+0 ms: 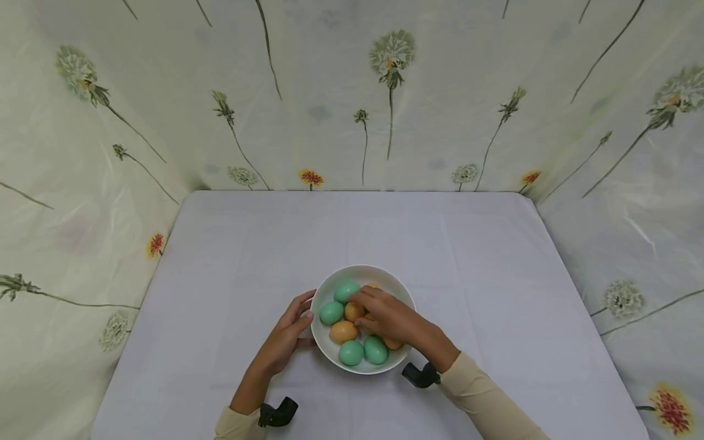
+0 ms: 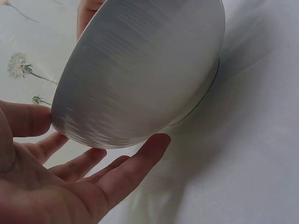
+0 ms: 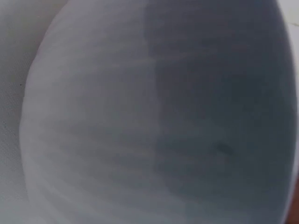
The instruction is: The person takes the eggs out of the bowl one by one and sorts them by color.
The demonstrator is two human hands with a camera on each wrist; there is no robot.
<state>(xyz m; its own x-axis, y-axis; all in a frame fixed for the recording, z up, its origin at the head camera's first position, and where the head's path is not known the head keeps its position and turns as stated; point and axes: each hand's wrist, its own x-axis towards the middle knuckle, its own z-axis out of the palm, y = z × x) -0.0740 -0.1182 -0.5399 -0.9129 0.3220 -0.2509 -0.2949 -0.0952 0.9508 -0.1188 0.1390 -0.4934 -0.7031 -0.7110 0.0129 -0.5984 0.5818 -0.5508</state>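
Note:
A white bowl holds several green eggs and several orange eggs. My left hand touches the bowl's left side, its relaxed fingers spread along the outer wall and its thumb at the rim. In the left wrist view, the fingertips rest against the bowl's outside. Reaching in over the right rim, my right hand has its fingertips and thumb around an orange egg near the middle. That hand partly covers other orange eggs. The bowl's wall fills the right wrist view.
A white cloth covers the table under the bowl. Behind it and at both sides hangs a flower-patterned curtain. Black wrist-worn devices are on both forearms, the right one close to the bowl's lower right edge.

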